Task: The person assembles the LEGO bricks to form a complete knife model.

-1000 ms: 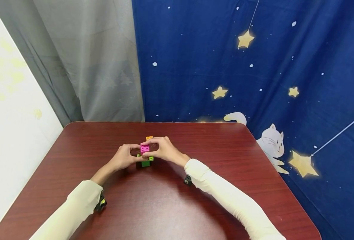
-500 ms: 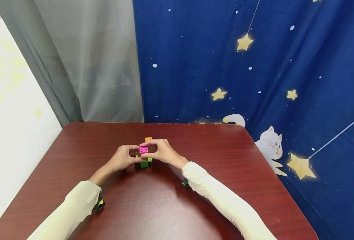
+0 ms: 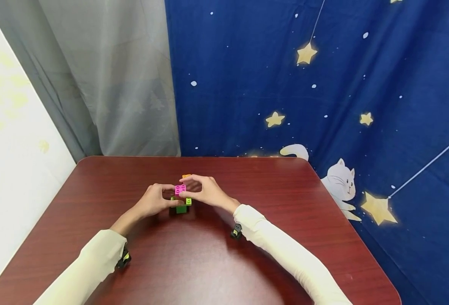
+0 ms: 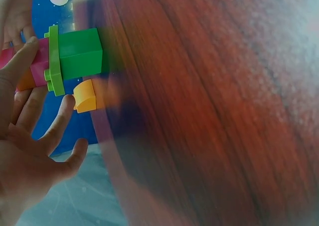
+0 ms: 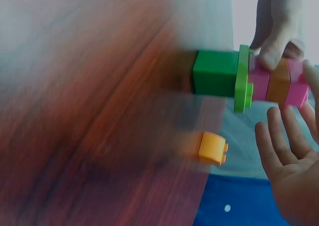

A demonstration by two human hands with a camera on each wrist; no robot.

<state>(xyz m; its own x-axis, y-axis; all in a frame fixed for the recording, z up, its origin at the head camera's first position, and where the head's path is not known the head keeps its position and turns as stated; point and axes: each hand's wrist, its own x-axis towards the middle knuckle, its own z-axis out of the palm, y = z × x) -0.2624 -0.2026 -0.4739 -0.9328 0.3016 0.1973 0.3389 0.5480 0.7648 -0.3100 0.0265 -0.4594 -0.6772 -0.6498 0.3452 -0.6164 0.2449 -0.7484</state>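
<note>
A stack of toy building bricks [image 3: 181, 209] stands upright on the table. From the bottom up it has a green block [image 5: 215, 72], a lime plate [image 4: 55, 61], a magenta brick [image 5: 257, 84], an orange brick [image 5: 278, 81] and a pink brick [image 3: 180, 189] on top. My left hand [image 3: 155, 201] pinches the stack above the lime plate, its thumb across the side. Around the pink brick, my right hand [image 3: 209, 192] keeps its thumb close to the near side; its index finger stands clear behind. Other right fingers extend loosely. Whether the right thumb touches is hard to tell.
A curved yellow-orange brick [image 4: 85, 96] with studs sits on the table behind the stack, partly hidden by my right hand in the head view. The reddish-brown table [image 3: 209, 262] ends at a blue star-patterned curtain [image 3: 239, 84] and a grey curtain [image 3: 133, 84].
My right index finger has lifted off the far side of the pink brick, showing more of its top. The left hand keeps its pinch on the stack. The head view has shifted slightly.
</note>
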